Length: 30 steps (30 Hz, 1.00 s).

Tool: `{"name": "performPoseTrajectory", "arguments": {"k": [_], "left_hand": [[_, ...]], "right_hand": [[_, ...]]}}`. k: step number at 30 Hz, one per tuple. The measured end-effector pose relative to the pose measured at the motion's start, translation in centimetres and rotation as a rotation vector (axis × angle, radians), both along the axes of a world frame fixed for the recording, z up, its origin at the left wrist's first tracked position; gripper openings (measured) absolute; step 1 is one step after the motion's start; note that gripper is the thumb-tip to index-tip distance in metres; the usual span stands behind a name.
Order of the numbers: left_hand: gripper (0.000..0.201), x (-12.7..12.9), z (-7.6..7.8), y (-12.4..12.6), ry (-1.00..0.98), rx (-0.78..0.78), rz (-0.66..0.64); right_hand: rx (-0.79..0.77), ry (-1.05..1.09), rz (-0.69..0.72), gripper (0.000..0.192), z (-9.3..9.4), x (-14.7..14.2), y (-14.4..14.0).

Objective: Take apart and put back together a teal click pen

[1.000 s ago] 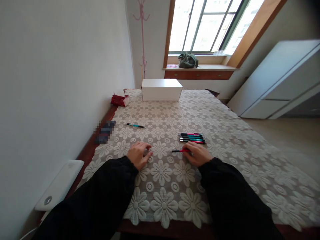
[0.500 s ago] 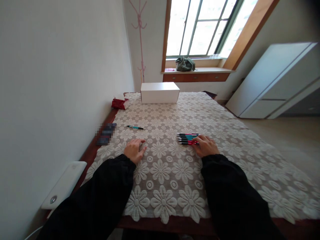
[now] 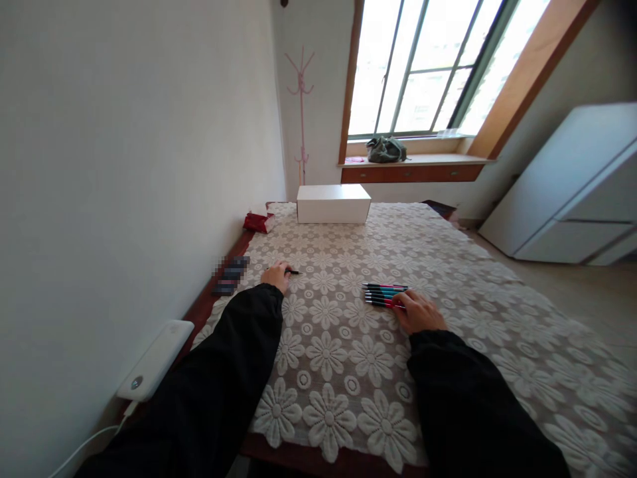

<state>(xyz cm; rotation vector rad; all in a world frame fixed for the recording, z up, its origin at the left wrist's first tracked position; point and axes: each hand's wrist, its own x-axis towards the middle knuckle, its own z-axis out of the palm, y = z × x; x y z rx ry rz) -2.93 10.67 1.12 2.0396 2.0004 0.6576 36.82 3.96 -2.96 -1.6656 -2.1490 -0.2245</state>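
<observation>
My left hand [image 3: 277,274] is on the far left part of the table, its fingers closed around a pen. Only the dark tip of that pen [image 3: 294,271] shows clearly; the hand covers most of the rest. To the right, several pens [image 3: 383,289] lie side by side in a row, with black grips and teal or pink-red barrels, tips pointing left. The fingers of my right hand [image 3: 419,311] pinch the right end of the nearest pink-red pen [image 3: 381,303], which lies against the others.
A white box [image 3: 333,204] sits at the far end of the lace tablecloth [image 3: 326,352]. Along the left edge are a red tissue pack [image 3: 259,222], a blurred dark object [image 3: 231,275] and a white device [image 3: 156,358] with a cable, close to the wall.
My left hand has moved forward onto the lone teal-and-black pen and closed on it. My right hand stays at the row of pens. The camera view has tilted and shifted slightly.
</observation>
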Motion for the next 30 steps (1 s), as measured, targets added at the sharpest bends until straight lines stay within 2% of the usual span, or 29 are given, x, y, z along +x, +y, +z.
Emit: {"name": "performPoseTrajectory", "arguments": {"k": [3, 5, 7, 9, 11, 13, 15, 17, 22, 27, 30], "left_hand": [[0.016, 0.9, 0.7, -1.6, -0.051, 0.031, -0.042], [0.016, 1.9, 1.2, -3.2, -0.109, 0.045, -0.085], [0.018, 3.3, 1.6, -5.1, -0.201, 0.037, -0.148], [0.024, 4.9, 1.8, -7.2, -0.592, 0.018, -0.247], [0.026, 6.4, 1.7, -9.1, -0.919, -0.064, -0.370], [0.029, 7.5, 1.2, -10.6, -1.122, -0.175, -0.460], [0.033, 7.9, 0.5, -11.4, -1.226, -0.248, -0.479], [0.032, 7.6, -0.1, -11.7, -1.170, -0.261, -0.473], [0.016, 5.2, -0.9, -11.3, -0.660, -0.107, -0.521], [0.023, 4.3, -1.8, -11.0, -0.256, 0.062, -0.683], [0.028, 4.5, -2.2, -11.1, -0.135, 0.108, -0.742]], "right_hand": [[-0.008, 0.124, 0.089, 0.021, 0.9, -0.9, -0.4], [-0.067, 0.258, 0.219, 0.023, 1.7, -2.4, -1.0], [-0.196, 0.374, 0.387, 0.025, 2.5, -4.7, -2.0], [-0.219, 0.489, 0.460, 0.026, 3.2, -7.4, -3.2], [-0.204, 0.557, 0.500, 0.030, 3.6, -9.7, -4.1], [-0.199, 0.572, 0.509, 0.037, 3.6, -11.2, -4.5], [-0.193, 0.541, 0.506, 0.032, 3.0, -11.8, -4.5], [-0.218, 0.491, 0.509, 0.026, 2.1, -11.7, -4.3], [-0.370, 0.367, 0.491, 0.026, 0.1, -10.9, -4.4], [-0.342, 0.222, 0.524, 0.035, -0.3, -10.8, -5.0], [-0.326, 0.150, 0.495, 0.041, -0.4, -10.7, -5.1]]}}
